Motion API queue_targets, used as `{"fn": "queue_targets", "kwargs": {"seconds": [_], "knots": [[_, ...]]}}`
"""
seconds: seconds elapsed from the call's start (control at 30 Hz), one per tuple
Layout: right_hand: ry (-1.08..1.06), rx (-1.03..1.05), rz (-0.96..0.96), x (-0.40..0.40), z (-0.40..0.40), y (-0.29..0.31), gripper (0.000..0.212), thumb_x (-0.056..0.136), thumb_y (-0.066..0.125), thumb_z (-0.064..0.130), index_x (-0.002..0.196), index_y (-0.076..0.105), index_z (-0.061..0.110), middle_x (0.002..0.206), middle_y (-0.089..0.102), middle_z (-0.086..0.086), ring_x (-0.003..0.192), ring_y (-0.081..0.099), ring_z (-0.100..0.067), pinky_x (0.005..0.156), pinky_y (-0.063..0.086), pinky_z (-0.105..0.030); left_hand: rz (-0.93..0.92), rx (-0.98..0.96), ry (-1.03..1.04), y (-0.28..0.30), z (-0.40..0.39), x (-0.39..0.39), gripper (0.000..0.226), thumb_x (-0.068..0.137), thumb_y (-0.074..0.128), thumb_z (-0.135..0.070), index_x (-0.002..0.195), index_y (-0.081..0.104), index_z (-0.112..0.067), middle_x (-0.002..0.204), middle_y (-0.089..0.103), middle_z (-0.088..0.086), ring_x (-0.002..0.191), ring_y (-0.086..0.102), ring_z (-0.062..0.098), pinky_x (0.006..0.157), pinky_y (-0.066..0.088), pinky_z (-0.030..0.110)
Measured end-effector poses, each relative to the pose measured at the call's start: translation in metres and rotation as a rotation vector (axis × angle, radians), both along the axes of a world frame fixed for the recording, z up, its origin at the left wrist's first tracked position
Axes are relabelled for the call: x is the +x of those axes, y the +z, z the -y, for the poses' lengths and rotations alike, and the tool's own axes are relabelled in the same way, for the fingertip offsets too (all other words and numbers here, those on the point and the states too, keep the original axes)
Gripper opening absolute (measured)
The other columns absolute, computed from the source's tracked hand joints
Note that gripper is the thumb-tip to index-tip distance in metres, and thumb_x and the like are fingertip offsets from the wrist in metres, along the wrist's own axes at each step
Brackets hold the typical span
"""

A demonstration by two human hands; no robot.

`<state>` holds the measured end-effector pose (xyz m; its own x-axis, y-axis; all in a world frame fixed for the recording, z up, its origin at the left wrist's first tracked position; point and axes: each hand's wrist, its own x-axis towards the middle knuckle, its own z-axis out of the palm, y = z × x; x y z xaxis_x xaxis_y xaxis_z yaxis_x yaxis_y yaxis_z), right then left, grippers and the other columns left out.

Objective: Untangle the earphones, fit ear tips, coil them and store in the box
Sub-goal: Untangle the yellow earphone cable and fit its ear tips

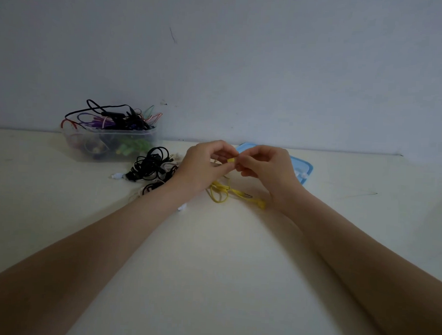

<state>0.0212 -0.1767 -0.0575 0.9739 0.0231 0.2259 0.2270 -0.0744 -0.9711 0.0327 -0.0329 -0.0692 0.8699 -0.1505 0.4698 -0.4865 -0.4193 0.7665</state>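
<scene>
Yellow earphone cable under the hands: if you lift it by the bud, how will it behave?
The yellow earphone cable lies in slack loops on the table, so it will likely dangle floppy. It looks thin, so probably light. The free bud may swing and snag.

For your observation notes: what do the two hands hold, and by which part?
Both hands pinch the yellow earphones at one earbud end, between their fingers.

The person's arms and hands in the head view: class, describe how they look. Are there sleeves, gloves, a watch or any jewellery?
Both arms are bare from the bottom edge of the picture up to the wrists; no sleeve shows. The left hand and the right hand wear no gloves. No watch, bracelet or ring can be seen, and no markings. The dim light hides finer detail.
</scene>
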Motion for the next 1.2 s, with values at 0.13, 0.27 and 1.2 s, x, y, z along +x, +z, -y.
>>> {"fn": "queue_targets", "kwargs": {"seconds": [0.13, 0.27, 1.2], "knots": [[-0.017, -0.008, 0.030, 0.000, -0.002, -0.001, 0.008, 0.082, 0.064, -0.001, 0.075, 0.063, 0.004, 0.067, 0.063, -0.006, 0.054, 0.058, -0.002, 0.059, 0.051, -0.012, 0.030, -0.020, 0.038, 0.001, 0.001, 0.000, 0.018, 0.077, 0.072, -0.009, 0.086, 0.064, -0.021, 0.078, 0.063, -0.009, 0.070, 0.057, -0.004, 0.067, 0.044, 0.005], [0.041, 0.052, -0.011, 0.000, 0.000, -0.002, 0.007, 0.082, 0.064, -0.002, 0.076, 0.061, 0.001, 0.070, 0.062, -0.010, 0.056, 0.059, -0.006, 0.062, 0.051, -0.012, 0.026, -0.004, 0.034, 0.001, 0.001, -0.002, 0.017, 0.075, 0.074, -0.009, 0.085, 0.065, -0.019, 0.077, 0.063, -0.008, 0.070, 0.058, -0.004, 0.067, 0.045, 0.005], [-0.201, -0.236, 0.021, 0.011, 0.026, 0.020, 0.033, 0.095, 0.047, 0.017, 0.074, 0.067, 0.001, 0.071, 0.065, -0.010, 0.058, 0.057, -0.018, 0.058, 0.048, -0.024, 0.003, 0.203, -0.026, 0.004, 0.017, -0.001, 0.024, 0.074, 0.076, -0.013, 0.098, 0.071, -0.011, 0.073, 0.058, -0.011, 0.066, 0.053, 0.000, 0.066, 0.040, 0.005]]}}
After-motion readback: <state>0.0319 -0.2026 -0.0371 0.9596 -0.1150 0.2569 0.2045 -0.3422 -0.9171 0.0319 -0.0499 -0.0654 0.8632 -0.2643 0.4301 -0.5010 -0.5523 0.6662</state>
